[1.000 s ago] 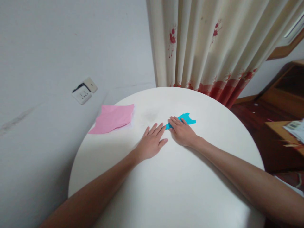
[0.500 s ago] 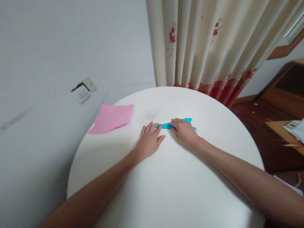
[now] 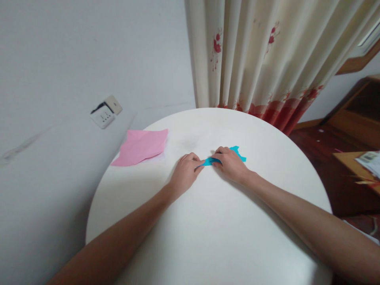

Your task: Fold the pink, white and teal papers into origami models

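Observation:
A narrow folded piece of blue paper [image 3: 239, 153] lies across the middle of the white round table [image 3: 208, 229], its ragged wider end at the right. My left hand [image 3: 185, 169] pinches the paper's narrow left end between thumb and fingers. Bent over the middle of the strip, my right hand [image 3: 230, 162] grips it with fingertips and thumb, and covers part of it. Between the two hands a short length of blue shows.
Pink paper [image 3: 142, 146] lies at the table's left edge, with white paper partly under it. A wall with a socket [image 3: 102, 116] borders the left. Behind hangs a cream and red curtain [image 3: 246, 59]. Papers lie on a wooden surface [image 3: 350, 158] at the right.
My left hand has gone from lying with fingers spread at the paper's left end to pinching it. My right hand stays in nearly the same place on the paper.

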The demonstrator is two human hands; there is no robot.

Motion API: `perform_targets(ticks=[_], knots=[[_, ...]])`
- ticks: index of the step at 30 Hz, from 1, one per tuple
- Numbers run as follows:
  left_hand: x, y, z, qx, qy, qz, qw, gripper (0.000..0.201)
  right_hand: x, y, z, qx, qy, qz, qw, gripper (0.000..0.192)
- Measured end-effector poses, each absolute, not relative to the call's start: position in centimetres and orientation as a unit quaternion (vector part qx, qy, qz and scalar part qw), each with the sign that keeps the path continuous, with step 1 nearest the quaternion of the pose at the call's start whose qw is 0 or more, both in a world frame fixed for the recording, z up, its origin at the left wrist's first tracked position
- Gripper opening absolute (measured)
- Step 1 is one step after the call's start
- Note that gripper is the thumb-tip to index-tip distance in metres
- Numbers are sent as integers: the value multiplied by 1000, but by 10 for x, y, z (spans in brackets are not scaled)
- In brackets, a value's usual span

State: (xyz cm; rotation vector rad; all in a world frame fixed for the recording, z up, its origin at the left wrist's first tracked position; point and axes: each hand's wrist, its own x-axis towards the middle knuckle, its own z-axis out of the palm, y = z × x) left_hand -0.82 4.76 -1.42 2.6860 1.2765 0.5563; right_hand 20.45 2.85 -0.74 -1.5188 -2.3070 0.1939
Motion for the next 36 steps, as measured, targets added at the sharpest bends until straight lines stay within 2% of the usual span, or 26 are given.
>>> perform_targets(ticks=[10,15,20,25,31,36], knots=[[-6,47,-12,884,427,180,58,20,206,30,-5,-532,-831,63,152,21],[-4,45,-11,887,433,155,40,23,205,29,-6,-523,-835,62,161,22],[-3,40,-17,914,392,90,44,45,194,23,-19,-507,-841,57,183,37],[-6,35,-23,926,375,33,39,63,186,19,-29,-505,-847,56,159,54],[-7,34,-23,926,376,20,20,68,187,18,-29,-520,-842,51,132,58],[-8,34,-23,929,368,18,20,63,188,19,-29,-552,-823,48,128,63]])
